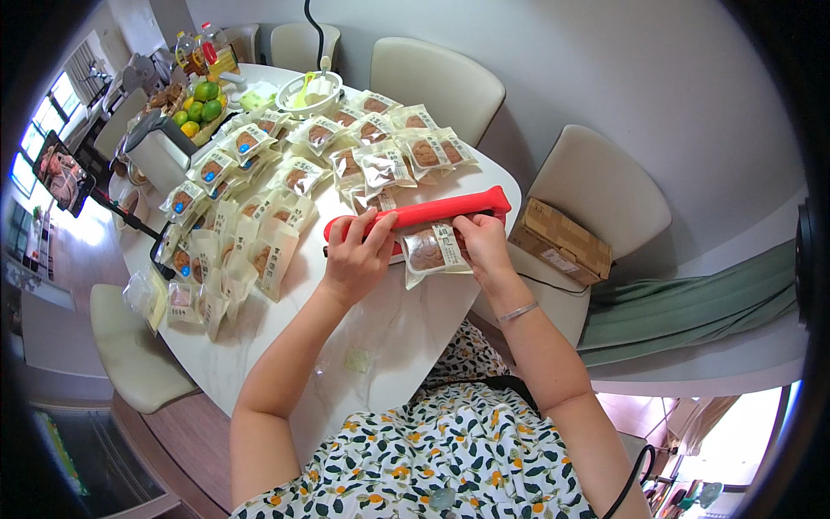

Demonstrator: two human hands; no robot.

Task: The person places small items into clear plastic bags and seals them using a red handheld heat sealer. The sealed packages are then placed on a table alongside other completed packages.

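Observation:
A red hand impulse sealer (441,206) lies across the front of the white marble-patterned table (350,305). My left hand (356,259) has its fingers curled over the sealer's left part; its thumb is mostly hidden. Between my hands, a clear-windowed bag with a brown cookie (426,250) has its top edge at the sealer, under the red arm. My right hand (483,243) pinches this bag near its upper right corner, close to the sealer's right end. Whether the bag's edge sits between the jaws cannot be seen. Several bagged cookies (379,165) lie just behind the sealer.
More bagged cookies (262,253) stand and lie to the left, some with blue spots. A phone (63,174) on a stand, a grey appliance (159,152), a fruit basket (204,130) and a white basin (310,97) are farther off. A cardboard box (561,240) rests on a chair (603,188).

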